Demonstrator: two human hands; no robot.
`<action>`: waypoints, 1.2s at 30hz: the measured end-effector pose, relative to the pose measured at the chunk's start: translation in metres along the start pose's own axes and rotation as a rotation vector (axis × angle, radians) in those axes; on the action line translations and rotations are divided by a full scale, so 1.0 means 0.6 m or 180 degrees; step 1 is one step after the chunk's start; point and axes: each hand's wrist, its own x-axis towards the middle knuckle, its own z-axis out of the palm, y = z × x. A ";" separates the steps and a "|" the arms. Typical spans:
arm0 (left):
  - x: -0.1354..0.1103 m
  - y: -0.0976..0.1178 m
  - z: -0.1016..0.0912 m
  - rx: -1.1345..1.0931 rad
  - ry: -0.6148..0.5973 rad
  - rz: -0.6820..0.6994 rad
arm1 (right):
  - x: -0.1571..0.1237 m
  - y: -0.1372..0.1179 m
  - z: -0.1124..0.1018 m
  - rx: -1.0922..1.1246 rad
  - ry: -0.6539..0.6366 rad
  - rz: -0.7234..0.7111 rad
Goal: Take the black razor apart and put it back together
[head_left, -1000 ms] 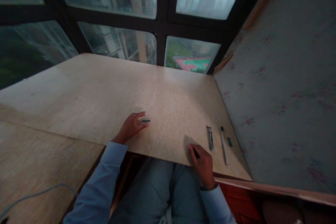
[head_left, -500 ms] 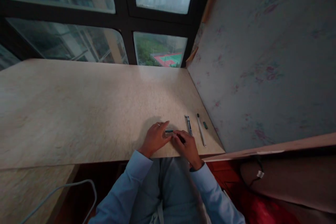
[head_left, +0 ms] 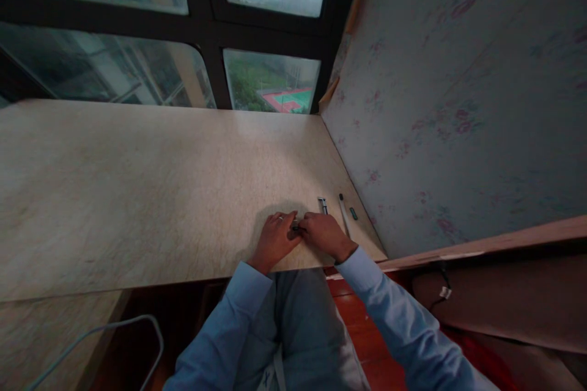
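Since the frame of 0.5 s ago, the right hand (head_left: 324,233) has swung inward to meet the left hand (head_left: 275,237), its wrist now hiding the toothbrush's lower end. At lower left, a pale cable (head_left: 87,335) loops beside the worktop (head_left: 183,195). Near the lower middle, the left hand's fingers and thumb curve around a small dark piece (head_left: 296,228); I cannot tell how tightly they press. That piece sits between the 2 hands, partly covered. The right fingers are bent down over it, tips hidden, so whether they pinch it cannot be told. Right of centre lie 3 things: a silver tool (head_left: 323,205), mostly blocked by the right hand, a white toothbrush (head_left: 344,217), and a dark green piece (head_left: 353,213) near the floral wall (head_left: 435,104).
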 end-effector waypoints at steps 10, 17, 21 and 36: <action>-0.003 -0.004 -0.004 -0.0255 0.0056 0.0044 | 0.033 0.002 -0.024 -0.0391 -0.0357 -0.0396; -0.005 -0.010 0.000 -0.0200 0.0034 0.0004 | 0.021 0.025 -0.016 0.0291 0.0095 -0.0396; -0.006 -0.007 -0.002 -0.0212 0.0122 -0.0090 | -0.005 0.036 -0.010 0.1542 0.0766 0.0031; 0.017 0.040 0.001 0.0007 0.0708 -0.0267 | -0.102 0.061 0.012 0.4897 0.1867 0.1140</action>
